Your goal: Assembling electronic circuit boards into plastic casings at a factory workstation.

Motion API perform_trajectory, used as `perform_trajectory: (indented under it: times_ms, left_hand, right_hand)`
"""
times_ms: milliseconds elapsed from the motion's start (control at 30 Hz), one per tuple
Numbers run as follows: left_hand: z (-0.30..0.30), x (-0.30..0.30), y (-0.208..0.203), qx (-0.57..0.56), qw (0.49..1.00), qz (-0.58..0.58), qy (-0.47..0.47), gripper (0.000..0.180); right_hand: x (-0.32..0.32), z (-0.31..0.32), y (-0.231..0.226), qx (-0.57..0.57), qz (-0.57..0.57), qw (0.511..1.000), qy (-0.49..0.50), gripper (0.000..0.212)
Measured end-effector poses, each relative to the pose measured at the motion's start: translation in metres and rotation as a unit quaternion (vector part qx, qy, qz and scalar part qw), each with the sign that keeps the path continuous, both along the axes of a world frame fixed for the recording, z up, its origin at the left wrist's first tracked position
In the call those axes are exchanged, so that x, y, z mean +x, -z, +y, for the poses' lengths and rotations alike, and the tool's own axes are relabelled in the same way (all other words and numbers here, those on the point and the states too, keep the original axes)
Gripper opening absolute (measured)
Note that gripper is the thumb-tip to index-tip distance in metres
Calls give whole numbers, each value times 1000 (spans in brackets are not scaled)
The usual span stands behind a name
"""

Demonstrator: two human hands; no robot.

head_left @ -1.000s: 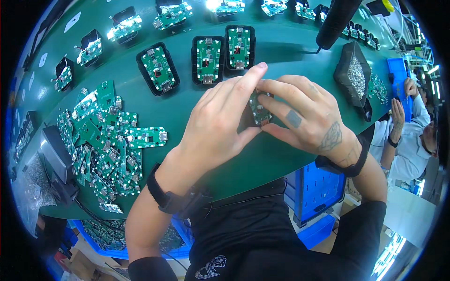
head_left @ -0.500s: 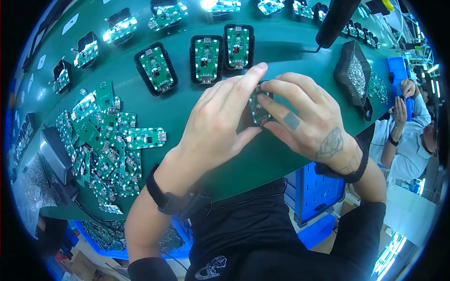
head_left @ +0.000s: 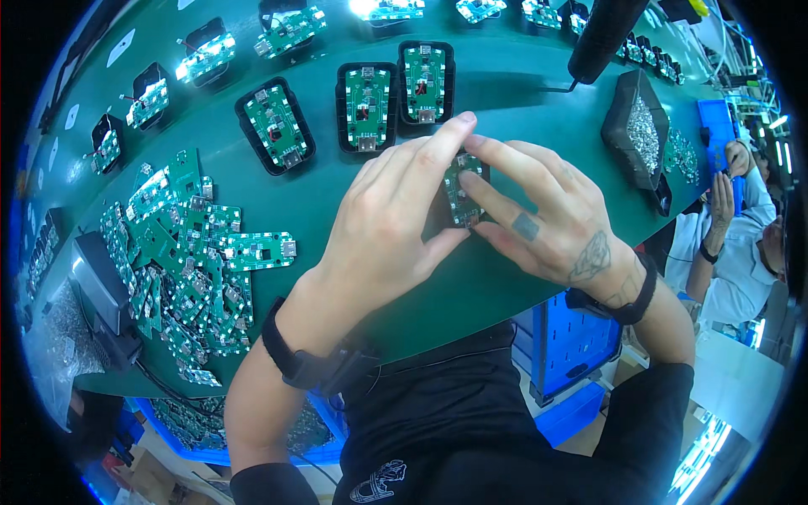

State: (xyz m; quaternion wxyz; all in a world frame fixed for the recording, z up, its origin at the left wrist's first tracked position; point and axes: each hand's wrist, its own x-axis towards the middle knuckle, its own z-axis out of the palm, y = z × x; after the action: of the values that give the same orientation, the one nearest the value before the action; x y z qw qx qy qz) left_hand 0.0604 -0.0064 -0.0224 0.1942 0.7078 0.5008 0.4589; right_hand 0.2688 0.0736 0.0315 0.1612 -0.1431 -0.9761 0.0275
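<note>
Between my two hands a small green circuit board (head_left: 462, 195) stands near the middle of the table, its sides mostly covered. My left hand (head_left: 390, 206) cups its left side, fingers reaching past the far end and thumb by the near edge. With my right hand (head_left: 551, 206) I hold its other side; the index finger lies across the board's face and the thumb is at the near corner. Whether a black case sits under this board is hidden. Just beyond stand three black cases with boards in them: a left one (head_left: 275, 126), a middle one (head_left: 367, 108) and a right one (head_left: 426, 82).
A heap of loose circuit boards (head_left: 198, 273) covers the left of the table. At the right stands a black tray of small metal parts (head_left: 641, 139); a black screwdriver (head_left: 608, 38) hangs above. More cases with boards line the back. A co-worker's hand (head_left: 721, 202) shows far right.
My right fingers have shifted slightly on the board, the index fingertip still on its face and more of the board showing. My left hand stays in nearly the same place.
</note>
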Motion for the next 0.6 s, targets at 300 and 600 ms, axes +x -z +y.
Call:
perform_trajectory:
  times_ms: [300, 600]
  left_hand:
    - [-1, -1, -1, -15, 1000, -1, 9, 105]
    - [0, -2, -1, -9, 1000, 7, 16, 104]
  right_hand:
    - [9, 10, 13, -57, 33, 998, -17, 58]
    - [8, 0, 12, -108, 52, 992, 34, 55]
